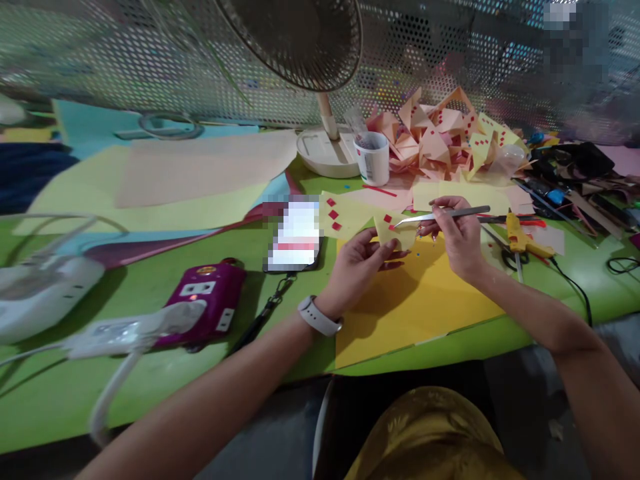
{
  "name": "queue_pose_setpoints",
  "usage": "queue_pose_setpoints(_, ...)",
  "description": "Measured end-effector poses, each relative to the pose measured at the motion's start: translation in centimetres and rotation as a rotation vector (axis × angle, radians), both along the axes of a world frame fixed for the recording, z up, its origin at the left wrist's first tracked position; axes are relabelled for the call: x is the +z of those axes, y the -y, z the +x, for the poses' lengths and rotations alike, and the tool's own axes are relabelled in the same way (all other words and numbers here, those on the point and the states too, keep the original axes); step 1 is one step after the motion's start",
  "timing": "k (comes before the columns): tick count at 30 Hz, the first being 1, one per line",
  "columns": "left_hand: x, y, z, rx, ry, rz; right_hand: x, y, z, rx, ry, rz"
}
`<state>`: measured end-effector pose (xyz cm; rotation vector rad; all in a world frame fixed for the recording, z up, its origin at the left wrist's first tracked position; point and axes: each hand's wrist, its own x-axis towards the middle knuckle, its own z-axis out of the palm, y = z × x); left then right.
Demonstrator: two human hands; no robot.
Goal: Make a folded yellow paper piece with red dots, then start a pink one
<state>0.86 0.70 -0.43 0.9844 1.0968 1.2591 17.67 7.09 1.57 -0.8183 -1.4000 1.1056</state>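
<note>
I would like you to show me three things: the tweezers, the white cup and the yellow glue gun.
Tweezers (466,212): head view, on the dark rear part.
White cup (375,166): head view, on the outer wall.
Yellow glue gun (517,238): head view, on the yellow body.

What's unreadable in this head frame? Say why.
All head view:
- Phone screen: pixelated.
- Tweezers tips: too small to tell whether they touch the red square.
- Left hand, part of its fingers: hidden behind the held paper.
- Cup contents: too small and blurred.
- Fan top: cut off by the top edge.
</note>
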Motion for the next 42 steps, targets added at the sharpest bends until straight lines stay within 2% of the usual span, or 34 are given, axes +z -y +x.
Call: queue_pose_setpoints(42,0.29,0.01,-0.02,0.021,-0.012,0.034,0.02,0.3,0.21,0.012,0.066,0.004)
